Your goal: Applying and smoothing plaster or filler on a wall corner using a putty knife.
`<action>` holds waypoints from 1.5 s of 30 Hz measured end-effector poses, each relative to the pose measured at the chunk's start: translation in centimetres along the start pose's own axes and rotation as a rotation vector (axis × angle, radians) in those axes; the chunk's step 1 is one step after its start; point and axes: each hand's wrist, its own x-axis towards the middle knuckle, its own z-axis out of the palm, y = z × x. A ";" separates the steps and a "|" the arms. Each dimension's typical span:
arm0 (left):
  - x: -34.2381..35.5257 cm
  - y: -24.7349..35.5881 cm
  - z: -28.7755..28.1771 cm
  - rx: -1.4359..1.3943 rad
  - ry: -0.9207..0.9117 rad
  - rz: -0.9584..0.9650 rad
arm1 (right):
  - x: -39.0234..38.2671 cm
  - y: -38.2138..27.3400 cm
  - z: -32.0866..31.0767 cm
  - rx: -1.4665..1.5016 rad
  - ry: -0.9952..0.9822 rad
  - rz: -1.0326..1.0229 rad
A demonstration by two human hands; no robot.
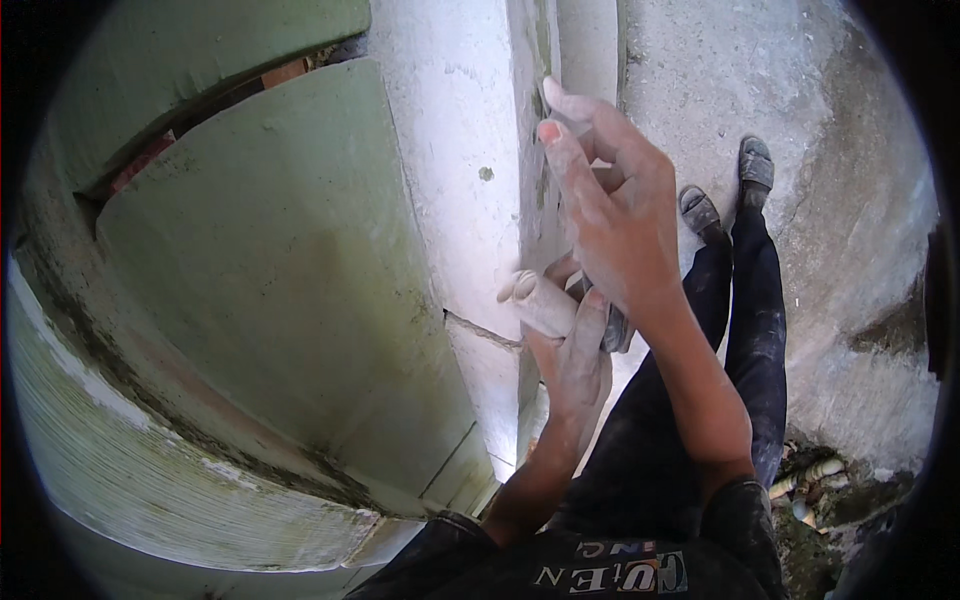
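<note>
My left hand [578, 375], pale with dust, is closed around a dusty, tube-like pale object [545, 305] with rounded ends pointing left. A dark grey piece [616, 330] shows at the right of the same hand; I cannot tell whether the two are joined. Above it, my right hand [625, 205] is raised beside the edge of a white pillar [465, 170]. Its thumb and forefinger are bent and apart, with nothing visible between them. Whitish dust coats those fingertips as well. Whether they touch the pillar cannot be made out.
Left of the pillar stands a green-tinted panel [270, 260] with a gap along its top. A curved ledge [190, 490] runs along the lower left. My sandalled feet [755, 165] stand on rough concrete [850, 200]. Debris [815, 485] lies at the lower right.
</note>
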 end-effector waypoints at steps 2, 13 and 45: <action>-0.8 -1.4 0.1 -0.045 0.074 0.029 | -0.3 0.0 -0.3 0.110 -0.028 0.022; -0.2 -0.4 1.3 -0.003 0.009 -0.059 | 1.6 -0.2 -1.1 0.023 -0.041 0.078; 1.3 -2.6 4.2 0.038 0.086 0.063 | 4.0 0.1 -2.8 -0.022 -0.089 -0.050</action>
